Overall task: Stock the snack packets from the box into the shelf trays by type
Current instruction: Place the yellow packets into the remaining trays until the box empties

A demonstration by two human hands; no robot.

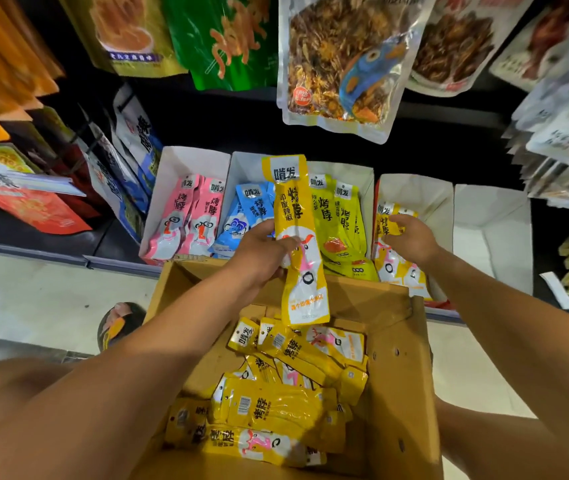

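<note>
- The yellow packet [297, 209] stands upright in the air above the far edge of the box, pinched around its lower middle by the left hand [262, 252].
- It looks light, flat, limp and glossy, so probably slippery; a firm pinch across the middle or a sealed end should hold it best.
- More loose packets [276, 407] lie jumbled in the cardboard box [397, 341].
- The right hand [411, 240] curls over matching packets in the yellow tray [418, 195]; whether it pinches one I cannot tell.

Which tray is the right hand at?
The yellow-packet tray, fourth from the left: the right hand pinches a packet in it. The pink tray, blue tray and green tray lie further left.
</note>
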